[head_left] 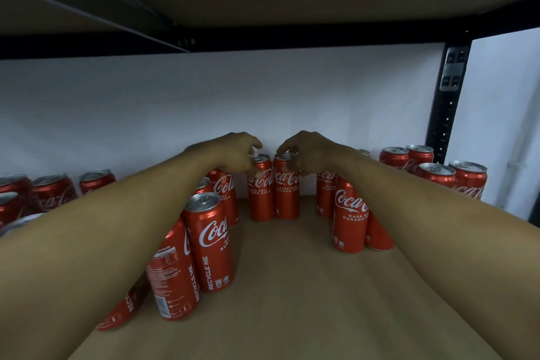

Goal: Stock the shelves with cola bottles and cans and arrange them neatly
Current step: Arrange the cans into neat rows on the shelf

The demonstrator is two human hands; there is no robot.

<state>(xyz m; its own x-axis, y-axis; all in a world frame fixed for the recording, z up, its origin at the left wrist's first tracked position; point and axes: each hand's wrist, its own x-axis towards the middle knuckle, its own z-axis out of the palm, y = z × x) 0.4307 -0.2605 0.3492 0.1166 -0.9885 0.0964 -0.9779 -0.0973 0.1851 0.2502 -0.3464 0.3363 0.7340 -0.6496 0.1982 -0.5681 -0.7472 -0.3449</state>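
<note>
The left hand (pixel 233 155) curls its fingers round the top of the left can (pixel 261 196), and the right hand (pixel 309 152) grips the top of the right can (pixel 287 199) the same way. These two stand upright, touching side by side, at the back of the shelf (pixel 292 286) close to the wall (pixel 204 102). A left row (pixel 209 240) of cans runs forward under the left arm and a right group (pixel 349 213) stands under the right arm, with far-left cans (pixel 52 193) and far-right cans (pixel 435 174) beyond, the latter beside the post (pixel 448 102).
</note>
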